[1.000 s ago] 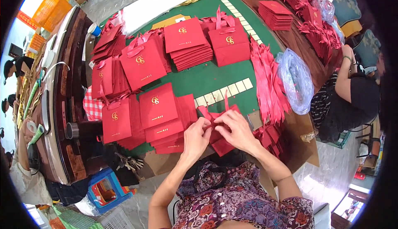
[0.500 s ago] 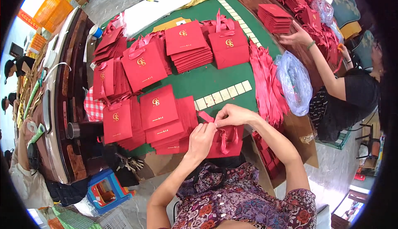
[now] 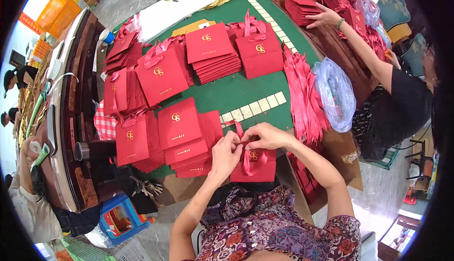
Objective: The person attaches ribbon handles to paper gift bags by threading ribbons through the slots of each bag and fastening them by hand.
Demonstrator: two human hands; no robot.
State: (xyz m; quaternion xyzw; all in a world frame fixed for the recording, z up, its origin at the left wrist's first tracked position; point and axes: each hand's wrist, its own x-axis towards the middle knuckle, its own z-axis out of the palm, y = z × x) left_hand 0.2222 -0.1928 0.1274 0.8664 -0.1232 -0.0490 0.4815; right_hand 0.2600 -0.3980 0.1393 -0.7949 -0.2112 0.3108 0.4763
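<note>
At the table's near edge, in front of my body, lies a small red paper gift bag [image 3: 265, 170] with gold lettering. A pink ribbon loop hangs over its front. My left hand [image 3: 225, 156] is closed in a pinch at the bag's top edge, on a pink ribbon [image 3: 239, 128] whose end sticks up between the hands. Close beside it, my right hand [image 3: 268, 136] pinches at the same ribbon from the right, its fingertips nearly meeting the left ones. The exact spot where the fingertips grip is partly hidden by the fingers.
Stacks of flat red bags [image 3: 179, 124] stand left; more finished-looking bags [image 3: 163, 74] sit behind. Loose pink ribbons [image 3: 302, 95] and a clear plastic bag [image 3: 335, 95] lie right. A cardboard box [image 3: 338, 166] stands near right. Another person's hand [image 3: 326, 16] touches a bag stack [image 3: 300, 10].
My hands have drawn slightly lower and closer together at the bag, and the ribbon end now points upward. The bag's front shows more. The other person's hand has moved up and left onto the stack.
</note>
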